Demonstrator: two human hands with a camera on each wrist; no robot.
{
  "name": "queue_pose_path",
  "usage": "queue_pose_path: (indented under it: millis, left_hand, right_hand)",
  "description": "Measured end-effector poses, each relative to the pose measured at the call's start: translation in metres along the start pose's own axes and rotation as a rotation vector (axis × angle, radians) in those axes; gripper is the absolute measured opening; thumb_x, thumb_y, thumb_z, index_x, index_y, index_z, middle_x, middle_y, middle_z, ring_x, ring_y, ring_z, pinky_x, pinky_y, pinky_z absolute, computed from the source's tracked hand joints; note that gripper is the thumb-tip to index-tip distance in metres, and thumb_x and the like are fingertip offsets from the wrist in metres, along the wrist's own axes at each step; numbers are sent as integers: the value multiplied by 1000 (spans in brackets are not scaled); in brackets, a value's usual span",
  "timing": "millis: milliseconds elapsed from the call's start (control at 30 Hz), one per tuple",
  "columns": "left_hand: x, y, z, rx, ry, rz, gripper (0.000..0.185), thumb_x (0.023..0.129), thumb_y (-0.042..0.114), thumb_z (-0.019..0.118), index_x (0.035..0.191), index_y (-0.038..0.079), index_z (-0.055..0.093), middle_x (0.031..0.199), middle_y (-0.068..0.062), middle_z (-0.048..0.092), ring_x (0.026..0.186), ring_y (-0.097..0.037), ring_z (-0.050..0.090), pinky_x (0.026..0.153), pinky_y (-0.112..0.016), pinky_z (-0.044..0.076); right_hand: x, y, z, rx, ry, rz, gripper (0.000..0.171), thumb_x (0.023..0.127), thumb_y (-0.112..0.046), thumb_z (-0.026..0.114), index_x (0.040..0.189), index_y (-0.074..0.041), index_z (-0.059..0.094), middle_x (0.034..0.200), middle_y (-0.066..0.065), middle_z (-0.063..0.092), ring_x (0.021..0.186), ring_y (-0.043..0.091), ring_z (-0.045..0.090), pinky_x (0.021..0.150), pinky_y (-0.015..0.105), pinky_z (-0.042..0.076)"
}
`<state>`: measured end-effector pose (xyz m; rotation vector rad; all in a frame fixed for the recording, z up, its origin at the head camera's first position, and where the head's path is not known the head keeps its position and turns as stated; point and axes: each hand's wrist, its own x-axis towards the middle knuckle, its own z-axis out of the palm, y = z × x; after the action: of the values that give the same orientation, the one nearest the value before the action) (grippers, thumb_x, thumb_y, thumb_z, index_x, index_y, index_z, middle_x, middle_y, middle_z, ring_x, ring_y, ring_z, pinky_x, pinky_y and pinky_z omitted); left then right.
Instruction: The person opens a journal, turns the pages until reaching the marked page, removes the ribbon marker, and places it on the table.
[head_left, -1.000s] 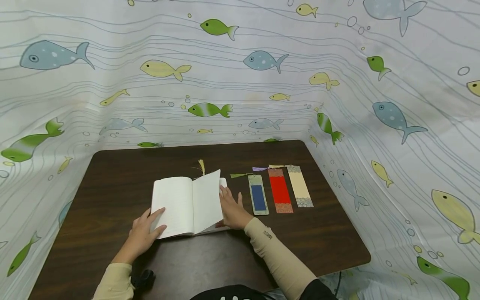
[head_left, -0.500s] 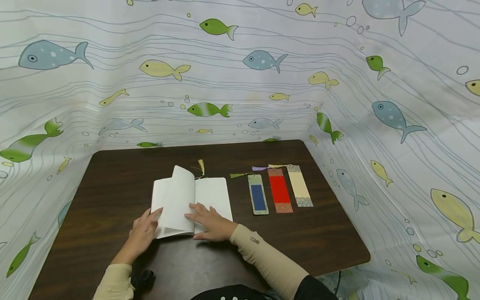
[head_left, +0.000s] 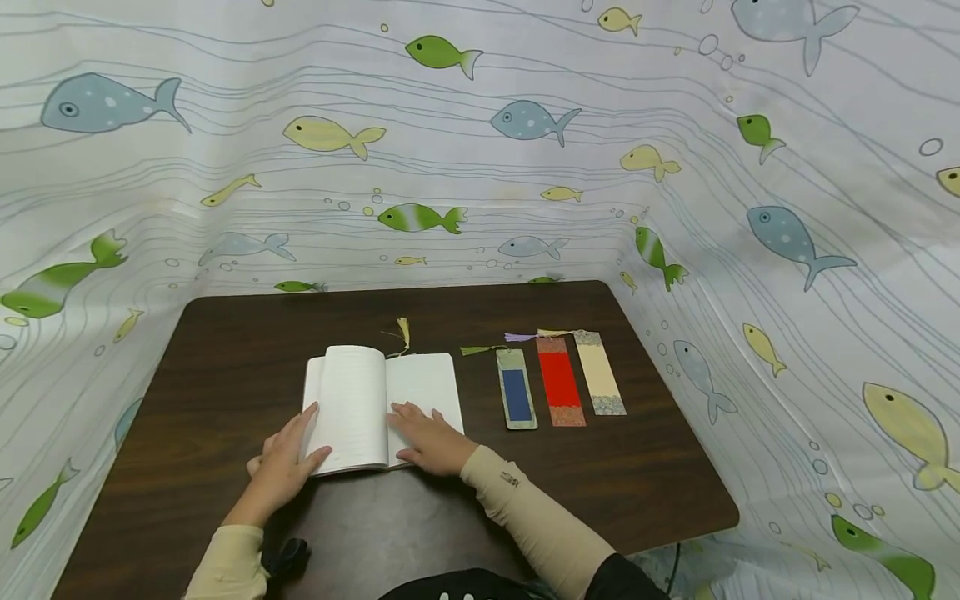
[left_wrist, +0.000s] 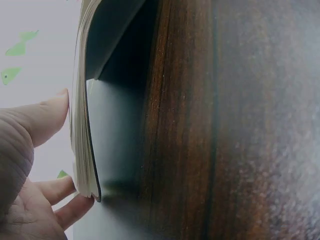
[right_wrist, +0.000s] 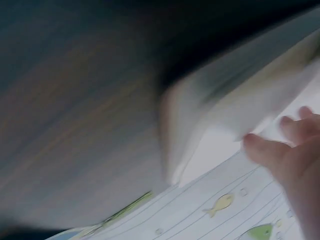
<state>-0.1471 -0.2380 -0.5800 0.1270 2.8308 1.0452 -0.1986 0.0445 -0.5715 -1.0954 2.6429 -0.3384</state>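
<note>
An open notebook (head_left: 423,379) with blank or faintly ruled pages lies on the table, a curved stack of leaves (head_left: 356,400) on its left half. My left hand (head_left: 281,468) is at the notebook's left edge. In the left wrist view its thumb (left_wrist: 52,117) touches the page side and its fingertips (left_wrist: 80,205) meet the outer edge. My right hand (head_left: 433,440) rests on the right page near the gutter, its fingers spread. A yellow tassel (head_left: 404,332) sticks out past the notebook's top edge; whatever it hangs from is hidden.
Right of the notebook lie a blue bookmark (head_left: 517,392), a red bookmark (head_left: 559,379) and a cream bookmark (head_left: 598,371), each with a tassel. A black object (head_left: 288,557) is beside the left wrist. Fish-patterned cloth (head_left: 450,167) encloses the dark wooden table (head_left: 600,475).
My right hand has moved left from the notebook's right edge, turning a leaf over onto the left half. The left hand has shifted slightly outward along the left edge.
</note>
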Motion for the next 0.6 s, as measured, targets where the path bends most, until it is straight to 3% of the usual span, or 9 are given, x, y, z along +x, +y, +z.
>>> queue_pose_path:
  millis: [200,367,600]
  left_hand:
    - [0,2,0,29,-18,9,65,101,41,63,156,15,40,156,-38,18,131,-66,21,82,-73,19]
    - [0,-1,1,25,-13,9,65,100,41,63,155,13,41,157,-38,18,132,-65,20,83,-74,17]
    - [0,-2,1,9,-10,10,68,98,48,64,152,11,44,157,-37,19,133,-64,20,84,-74,17]
  right_hand:
    - [-11,31,3,-86,-22,129,73,101,-41,62,161,-14,31,169,8,21,154,28,20,116,58,30]
    - [-20,53,-2,-100,-60,210,94,89,-52,73,162,-14,28,170,6,17,155,26,18,115,61,30]
    - [-28,66,-8,-132,-43,230,105,78,-52,81,161,-14,30,169,3,22,153,33,23,114,65,29]
